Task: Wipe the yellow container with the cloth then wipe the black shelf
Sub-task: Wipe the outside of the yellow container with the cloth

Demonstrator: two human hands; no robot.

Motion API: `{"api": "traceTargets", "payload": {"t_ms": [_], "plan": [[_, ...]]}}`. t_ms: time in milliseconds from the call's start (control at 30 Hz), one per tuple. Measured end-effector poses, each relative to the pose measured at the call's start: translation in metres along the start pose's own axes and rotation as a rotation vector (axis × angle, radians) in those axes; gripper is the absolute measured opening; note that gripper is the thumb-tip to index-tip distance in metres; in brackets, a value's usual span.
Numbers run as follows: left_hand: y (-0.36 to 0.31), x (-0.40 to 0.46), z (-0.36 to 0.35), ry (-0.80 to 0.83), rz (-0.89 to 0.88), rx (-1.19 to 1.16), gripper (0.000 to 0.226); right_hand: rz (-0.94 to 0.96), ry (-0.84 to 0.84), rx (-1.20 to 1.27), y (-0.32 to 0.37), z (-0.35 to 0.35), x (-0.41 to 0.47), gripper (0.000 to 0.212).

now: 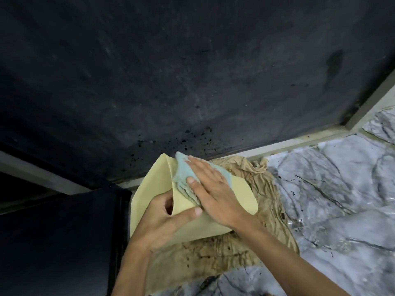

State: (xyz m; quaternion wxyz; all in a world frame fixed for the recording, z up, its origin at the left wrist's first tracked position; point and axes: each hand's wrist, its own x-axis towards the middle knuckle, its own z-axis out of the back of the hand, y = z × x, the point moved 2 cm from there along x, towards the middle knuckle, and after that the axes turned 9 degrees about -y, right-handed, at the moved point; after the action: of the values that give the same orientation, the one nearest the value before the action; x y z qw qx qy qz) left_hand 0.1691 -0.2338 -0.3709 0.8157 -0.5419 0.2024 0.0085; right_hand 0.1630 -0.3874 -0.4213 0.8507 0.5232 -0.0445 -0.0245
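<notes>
Head view | left hand (pixel 162 218) grips yellow container (pixel 243 195) at near edge | right hand (pixel 211 189) flat, pressing cloth (pixel 181 174) on container's top | black shelf (pixel 149 82) beyond container

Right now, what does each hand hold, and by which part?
The left hand grips the container by its edge. The right hand presses the cloth flat against the container's side.

Both forearms bare, no sleeves; left hand (pixel 159 221) & right hand (pixel 213 189) apparently w/o rings or watch
</notes>
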Motion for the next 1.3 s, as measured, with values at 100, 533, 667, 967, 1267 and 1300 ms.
{"api": "traceTargets", "payload": {"t_ms": [100, 533, 667, 967, 1267, 1300], "plan": [[0.003, 0.0, 0.006, -0.009, 0.039, -0.027, 0.023, -0.172, -0.09, -0.045, -0.052, 0.012, -0.014, 0.043], [0.003, 0.008, 0.007, -0.118, 0.066, -0.041, 0.011, -0.071, 0.013, -0.069, -0.006, -0.007, -0.014, 0.042], [0.009, 0.003, 0.016, -0.145, 0.076, -0.023, 0.011, -0.12, 0.021, -0.121, -0.035, 0.001, -0.009, 0.041], [0.015, 0.003, 0.018, -0.137, 0.098, -0.039, 0.016, -0.314, -0.096, -0.18, -0.084, 0.007, -0.012, 0.055], [0.016, 0.005, 0.023, -0.136, 0.073, -0.024, 0.021, -0.085, -0.007, -0.123, -0.04, -0.004, -0.011, 0.046], [0.017, 0.004, 0.023, -0.136, 0.074, -0.02, 0.02, -0.126, -0.045, -0.138, -0.055, 0.0, -0.018, 0.048]]}}
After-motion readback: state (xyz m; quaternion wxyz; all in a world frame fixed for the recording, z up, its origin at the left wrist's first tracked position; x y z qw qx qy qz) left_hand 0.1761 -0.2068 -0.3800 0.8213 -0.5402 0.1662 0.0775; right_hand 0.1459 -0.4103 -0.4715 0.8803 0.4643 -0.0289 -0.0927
